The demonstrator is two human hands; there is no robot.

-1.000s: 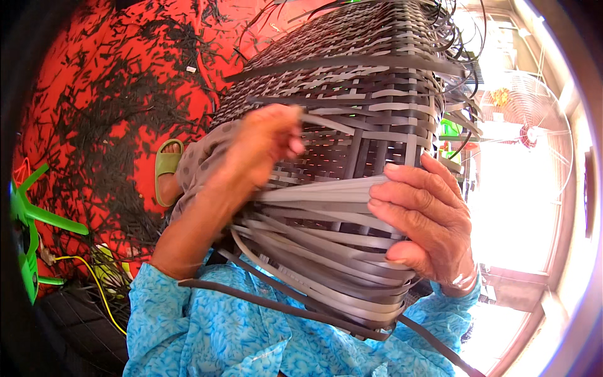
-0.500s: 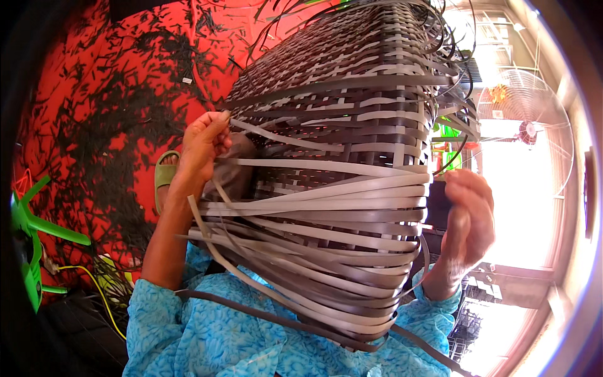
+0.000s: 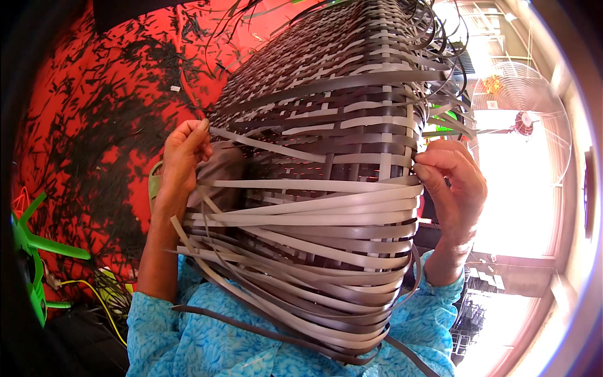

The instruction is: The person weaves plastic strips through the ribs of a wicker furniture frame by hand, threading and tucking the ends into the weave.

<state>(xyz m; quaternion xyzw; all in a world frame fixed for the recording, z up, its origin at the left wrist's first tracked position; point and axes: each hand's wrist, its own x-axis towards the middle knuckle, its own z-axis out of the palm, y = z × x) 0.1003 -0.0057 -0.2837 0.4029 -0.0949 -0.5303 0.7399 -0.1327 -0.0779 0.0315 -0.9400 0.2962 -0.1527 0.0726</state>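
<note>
A large woven basket (image 3: 352, 119) of flat grey and dark brown plastic strips stands tilted in front of me. My left hand (image 3: 187, 154) is closed, with thumb and forefinger pinching the free end of a light grey strip (image 3: 270, 147) and drawing it out to the left. This strip passes into the weave near the corner. My right hand (image 3: 453, 182) is also closed, thumb and forefinger pinched together on a strip at the basket's right corner edge. Several loose strips (image 3: 314, 218) fan leftward below, their ends unwoven.
Black strip scraps (image 3: 113, 163) litter a red floor covering (image 3: 56, 132) at left. A green plastic stool (image 3: 47, 242) and a yellow cable (image 3: 100, 298) are at the left edge. A large fan (image 3: 524, 122) stands at right by a bright opening. Loose strips curl above the basket's far corner.
My right hand has moved in from apart to touch the basket's corner edge, its fingers closing. My left hand, still pinching the strip, and the basket have shifted slightly left in view.
</note>
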